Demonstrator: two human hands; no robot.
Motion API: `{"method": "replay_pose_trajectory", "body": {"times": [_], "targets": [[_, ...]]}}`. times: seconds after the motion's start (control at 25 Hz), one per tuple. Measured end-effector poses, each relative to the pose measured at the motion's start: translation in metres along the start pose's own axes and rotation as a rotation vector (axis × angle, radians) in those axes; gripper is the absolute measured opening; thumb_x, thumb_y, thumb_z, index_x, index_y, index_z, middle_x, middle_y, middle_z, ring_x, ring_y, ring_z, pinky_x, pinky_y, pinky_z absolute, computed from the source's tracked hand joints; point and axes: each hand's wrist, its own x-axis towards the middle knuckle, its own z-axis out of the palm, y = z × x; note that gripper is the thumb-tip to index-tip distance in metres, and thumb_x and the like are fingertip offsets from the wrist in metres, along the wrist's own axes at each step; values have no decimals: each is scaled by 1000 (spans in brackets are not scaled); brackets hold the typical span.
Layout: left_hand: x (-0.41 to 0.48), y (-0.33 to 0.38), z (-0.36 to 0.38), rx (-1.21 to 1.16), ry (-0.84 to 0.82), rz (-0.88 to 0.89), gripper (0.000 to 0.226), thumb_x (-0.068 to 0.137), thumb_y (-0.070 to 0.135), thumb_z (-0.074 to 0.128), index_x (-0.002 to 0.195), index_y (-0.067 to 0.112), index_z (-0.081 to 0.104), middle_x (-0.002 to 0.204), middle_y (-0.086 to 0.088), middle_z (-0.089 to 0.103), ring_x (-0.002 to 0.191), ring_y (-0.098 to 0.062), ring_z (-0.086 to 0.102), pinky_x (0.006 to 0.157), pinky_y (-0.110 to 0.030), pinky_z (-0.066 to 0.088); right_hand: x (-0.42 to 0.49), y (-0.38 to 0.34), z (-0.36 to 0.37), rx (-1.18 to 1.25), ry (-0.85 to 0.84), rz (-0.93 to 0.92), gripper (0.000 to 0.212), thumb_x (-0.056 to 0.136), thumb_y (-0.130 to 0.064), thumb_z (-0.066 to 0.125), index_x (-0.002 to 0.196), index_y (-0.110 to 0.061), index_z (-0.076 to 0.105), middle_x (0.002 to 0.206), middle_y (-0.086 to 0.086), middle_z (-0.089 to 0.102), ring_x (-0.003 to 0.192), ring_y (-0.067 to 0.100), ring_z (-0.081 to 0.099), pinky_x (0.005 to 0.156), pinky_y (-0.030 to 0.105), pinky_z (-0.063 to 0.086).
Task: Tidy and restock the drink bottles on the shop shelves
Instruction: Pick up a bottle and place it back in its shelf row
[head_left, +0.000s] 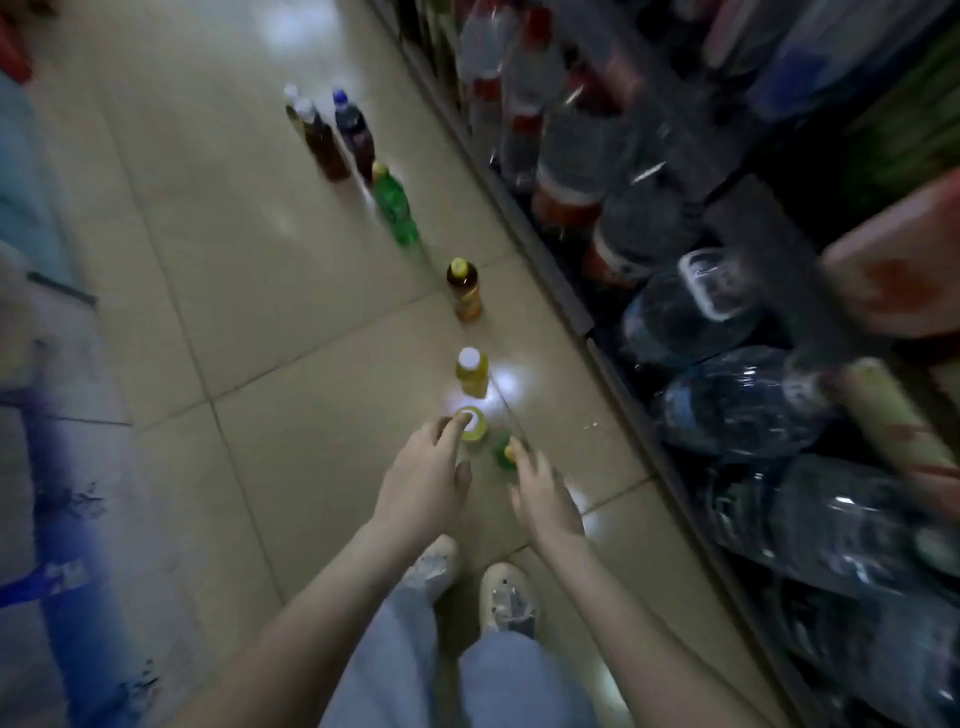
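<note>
we're looking straight down at the tiled floor (249, 322), and both hands are out in front, side by side with a small gap between them. the left hand (423, 480) reaches forward and its fingertips (454, 423) lie on the white cap of a yellow bottle (479, 431); it's blurred, so we can't tell whether they grip it or only touch. the right hand (545, 496) has its fingers at the yellow cap of a small green bottle (501, 453), which stands just beside the yellow one; again we can't make out a firm hold. just beyond the left fingertips stands a second yellow bottle (472, 374), upright. further ahead of the hands we get an amber bottle (464, 291), then a bigger green bottle (396, 210), then a dark bottle with a blue cap (355, 134) and a brown bottle (323, 148), all in a loose line on the floor. off to the right of the right hand runs the bottom shelf (587, 317), packed with large water bottles (743, 408). below the wrists we see two pale shoes (508, 597)
</note>
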Motion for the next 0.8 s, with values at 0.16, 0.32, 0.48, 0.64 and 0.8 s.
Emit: {"method": "replay_pose_trajectory", "body": {"times": [0.16, 0.32, 0.48, 0.64, 0.8], "targets": [[38, -61, 86, -75, -93, -55, 55, 87, 7, 57, 139, 6, 40, 132, -13, 47, 119, -30, 46, 92, -35, 40, 91, 20, 89, -119, 78, 7, 46, 84, -11, 68, 127, -9, 52, 116, 17, 54, 92, 33, 63, 71, 36, 52], [30, -73, 99, -133, -157, 21, 54, 83, 1, 60, 136, 4, 46, 129, -15, 51, 115, -30, 50, 92, -22, 33, 87, 27, 87, -27, 135, -76, 45, 42, 1, 89, 75, -5, 59, 71, 16, 54, 46, 30, 57, 33, 26, 41], [3, -30, 32, -126, -261, 165, 54, 82, 8, 62, 135, 6, 48, 130, -14, 51, 116, -31, 52, 96, -24, 34, -11, 4, -19, 240, 318, -78, 30, 62, 0, 80, 85, -8, 62, 83, 11, 56, 61, 25, 59, 55, 27, 43], [-30, 80, -74, -121, -421, 499, 76, 80, 19, 61, 147, 22, 24, 143, -10, 43, 130, -31, 40, 109, -29, 25, -166, -37, -187, 476, 486, 46, 25, 73, -3, 73, 95, -11, 65, 92, -4, 52, 81, 10, 54, 69, 12, 41], [-80, 210, -166, -211, -429, 716, 87, 71, 22, 77, 145, 21, 32, 137, -5, 49, 127, -21, 42, 108, -37, 34, -318, -62, -309, 636, 748, 150, 24, 73, -8, 72, 93, -19, 64, 94, -12, 51, 82, 1, 55, 67, 7, 42]]}}
